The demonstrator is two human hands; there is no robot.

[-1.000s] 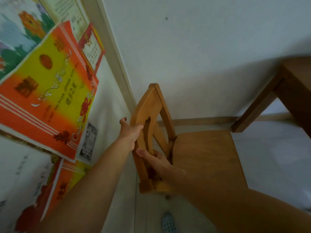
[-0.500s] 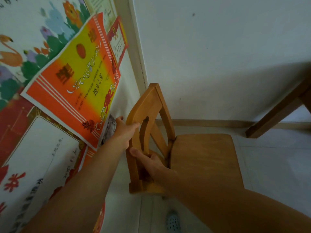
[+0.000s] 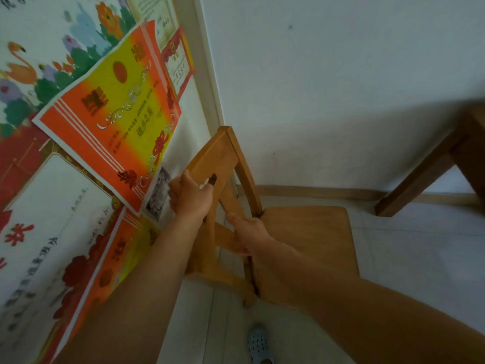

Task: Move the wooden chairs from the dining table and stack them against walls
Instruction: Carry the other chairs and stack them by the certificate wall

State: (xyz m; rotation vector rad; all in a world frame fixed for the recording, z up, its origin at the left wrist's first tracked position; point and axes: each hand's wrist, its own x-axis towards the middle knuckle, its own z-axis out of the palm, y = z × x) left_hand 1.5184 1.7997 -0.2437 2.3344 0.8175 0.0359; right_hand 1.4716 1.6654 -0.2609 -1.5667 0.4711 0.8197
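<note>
A wooden chair (image 3: 304, 232) stands in the room's corner, its backrest toward the left wall and its seat facing right. My left hand (image 3: 190, 197) grips the top rail of the backrest, near the cut-out handle hole. My right hand (image 3: 248, 233) rests lower on the backrest's slats, fingers wrapped around the wood. Both forearms reach in from the bottom of the view and hide the chair's near legs.
The left wall (image 3: 183, 143) carries bright orange and yellow posters (image 3: 110, 111). A plain white wall (image 3: 341, 88) lies behind the chair. A wooden table leg (image 3: 414, 179) slants in at the right. My grey slipper (image 3: 258, 342) stands on the pale tiled floor.
The view has swung left and down, so the table slid toward the right edge. The chair sits closer to the left wall, and my left hand shifted up on the top rail.
</note>
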